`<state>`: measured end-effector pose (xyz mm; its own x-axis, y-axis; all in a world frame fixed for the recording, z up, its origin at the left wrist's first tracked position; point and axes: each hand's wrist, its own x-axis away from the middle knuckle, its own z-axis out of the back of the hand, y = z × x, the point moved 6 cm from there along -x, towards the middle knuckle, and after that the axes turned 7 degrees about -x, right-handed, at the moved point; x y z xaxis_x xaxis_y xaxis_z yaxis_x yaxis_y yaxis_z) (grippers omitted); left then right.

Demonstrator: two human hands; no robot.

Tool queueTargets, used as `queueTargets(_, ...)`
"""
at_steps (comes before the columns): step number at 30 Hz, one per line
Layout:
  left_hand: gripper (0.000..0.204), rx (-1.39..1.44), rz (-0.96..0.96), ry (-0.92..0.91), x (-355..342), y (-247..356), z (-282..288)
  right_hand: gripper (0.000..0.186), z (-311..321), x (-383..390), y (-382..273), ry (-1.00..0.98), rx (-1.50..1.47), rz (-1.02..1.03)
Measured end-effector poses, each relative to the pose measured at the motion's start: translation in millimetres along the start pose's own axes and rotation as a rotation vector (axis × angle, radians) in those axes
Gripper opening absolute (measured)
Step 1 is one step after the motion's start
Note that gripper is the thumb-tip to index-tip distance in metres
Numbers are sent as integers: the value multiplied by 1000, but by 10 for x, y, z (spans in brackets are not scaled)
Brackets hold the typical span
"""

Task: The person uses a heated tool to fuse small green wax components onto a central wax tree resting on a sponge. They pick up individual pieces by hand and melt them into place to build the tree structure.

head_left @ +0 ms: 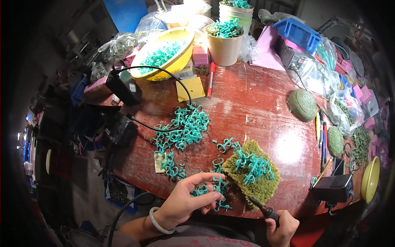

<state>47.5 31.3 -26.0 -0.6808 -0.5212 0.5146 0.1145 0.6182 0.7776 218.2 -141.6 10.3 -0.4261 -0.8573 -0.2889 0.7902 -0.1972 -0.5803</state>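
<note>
My left hand [190, 197] hovers over the near edge of the red-brown table [263, 119], fingers curled around small teal plastic clip pieces [214, 191]. A white bangle circles that wrist. My right hand [282, 228] grips a black-handled soldering tool [263, 209], its tip touching the near edge of a shaggy olive-green mat [263, 185]. Several teal clips [255, 164] lie on the mat. A larger loose heap of teal clips [183, 127] lies on the table beyond my left hand.
A yellow bowl [181, 61] and a cream bucket [224, 49] hold more teal clips at the back. Black power boxes [123, 86] with cables sit at the left, another black box [334, 187] at the right. Green moss balls [302, 105], pens and plastic bags crowd the right side.
</note>
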Motion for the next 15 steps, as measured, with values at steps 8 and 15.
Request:
queueTargets(8, 46, 2, 19, -12, -3, -18, 8, 28, -150, -65, -92, -83, -96, 19)
queueTargets(15, 44, 17, 10, -13, -27, -8, 15, 28, -191, -126, -108, -80, -165, -2)
